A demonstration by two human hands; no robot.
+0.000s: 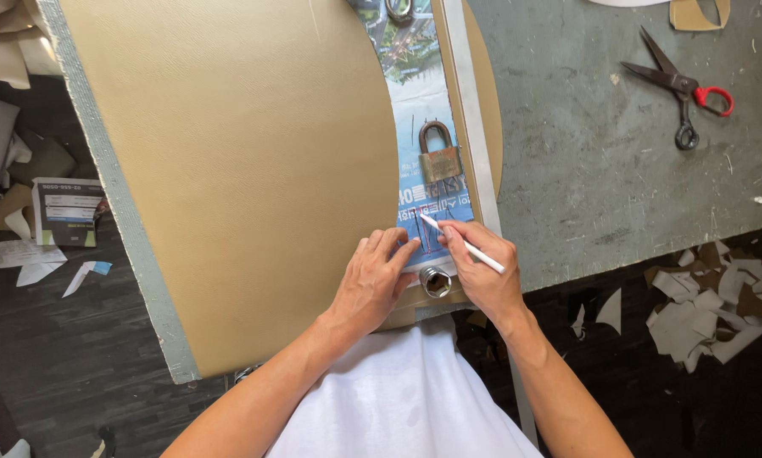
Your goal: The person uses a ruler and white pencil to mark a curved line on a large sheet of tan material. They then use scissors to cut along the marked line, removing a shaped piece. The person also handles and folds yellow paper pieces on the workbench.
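Note:
My right hand (pixel 481 267) grips a thin white marking pencil (pixel 466 246), its tip on a blue printed paper strip (pixel 423 110) that lies on a large tan leather sheet (pixel 245 170). My left hand (pixel 374 278) presses flat on the leather beside the strip, fingertips touching the strip's lower edge. A rusty brass padlock (pixel 438 154) rests on the strip as a weight. A silver hexagonal socket (pixel 435 282) sits at the strip's near end, between my two hands. A long metal ruler (pixel 468 127) lies along the strip's right side.
Black scissors with one red handle (pixel 682 89) lie on the grey worktable (pixel 618 187) at the right. Leather offcuts (pixel 711 305) litter the dark floor at the right; papers and a small box (pixel 65 212) lie on the floor at the left.

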